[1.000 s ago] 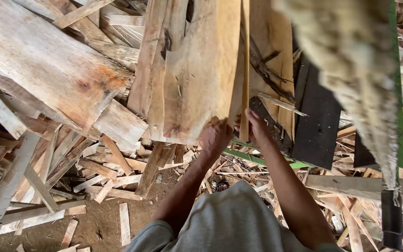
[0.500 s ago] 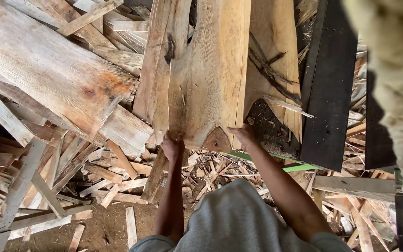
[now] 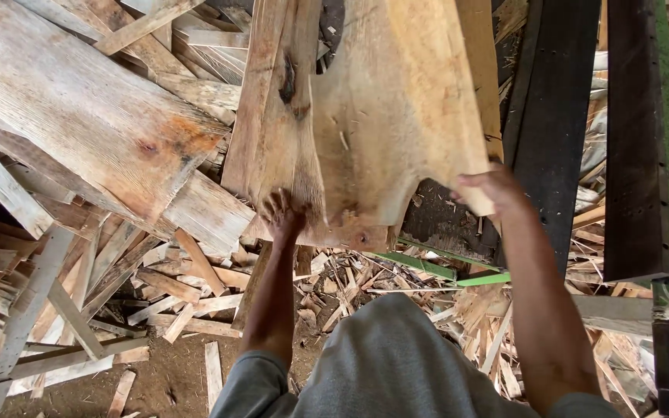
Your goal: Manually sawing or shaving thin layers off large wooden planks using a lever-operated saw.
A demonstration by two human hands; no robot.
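Note:
A wide pale wooden slab with a rough, notched lower end is held up in front of me, tilted over the wood pile. My right hand grips its right lower corner, fingers wrapped over the edge. My left hand presses on the lower end of a narrower knotted board that lies against the slab's left side. Both forearms reach up from my grey shirt.
A big weathered plank slants across the left. Loose offcuts and splinters cover the dirt floor. Dark boards and a dark beam with a green edge stand at the right. A green strip lies under the slab.
The slab has come closer and swung to the right. My hands have spread apart: the left moved onto the narrower board, the right slid to the slab's right corner.

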